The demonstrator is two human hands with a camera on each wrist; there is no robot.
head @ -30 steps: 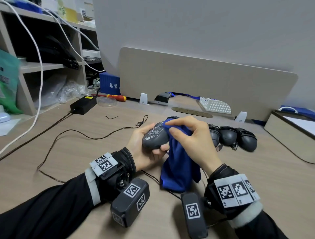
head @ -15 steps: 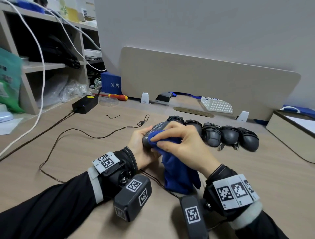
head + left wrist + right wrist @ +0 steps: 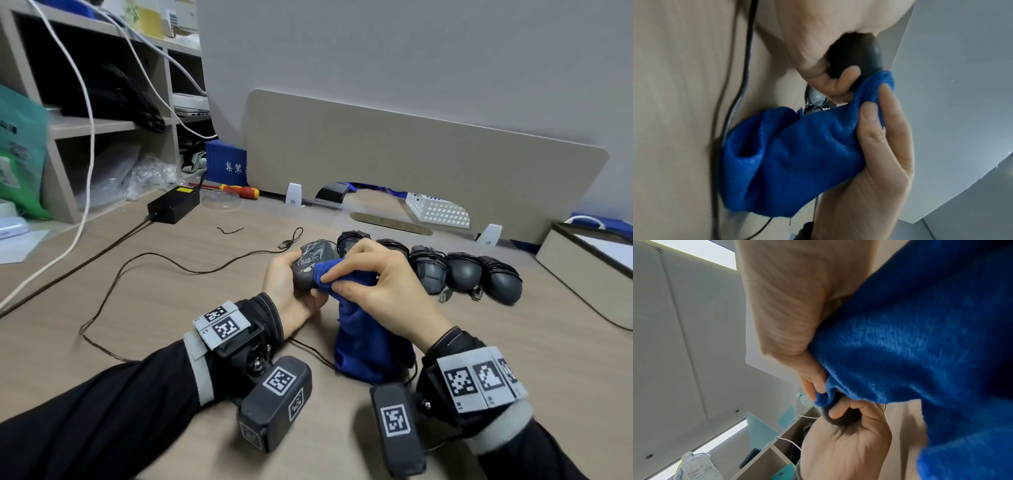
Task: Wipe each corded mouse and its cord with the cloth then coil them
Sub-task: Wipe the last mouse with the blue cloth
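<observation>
My left hand (image 3: 291, 291) grips a dark grey corded mouse (image 3: 313, 262), turned underside up, just above the desk. My right hand (image 3: 370, 284) pinches a blue cloth (image 3: 363, 342) and presses it against the mouse's near end. In the left wrist view the cloth (image 3: 797, 154) hangs from the right hand down to the desk, under the mouse (image 3: 859, 53). In the right wrist view the cloth (image 3: 910, 345) fills most of the picture, with the mouse (image 3: 830, 410) mostly hidden in my left palm. The mouse's thin cord (image 3: 154, 267) trails left across the desk to a USB plug (image 3: 283, 244).
Several coiled grey mice (image 3: 462, 272) stand in a row right behind my hands. A black power adapter (image 3: 174, 205), a screwdriver (image 3: 239, 190) and a white perforated basket (image 3: 436, 212) lie near the divider panel (image 3: 411, 164). Shelves (image 3: 85, 126) stand left; a box (image 3: 589, 263) sits right.
My right hand has drawn the cloth along the mouse from its far end to its near end. The left hand keeps its grip with the mouse held slightly higher.
</observation>
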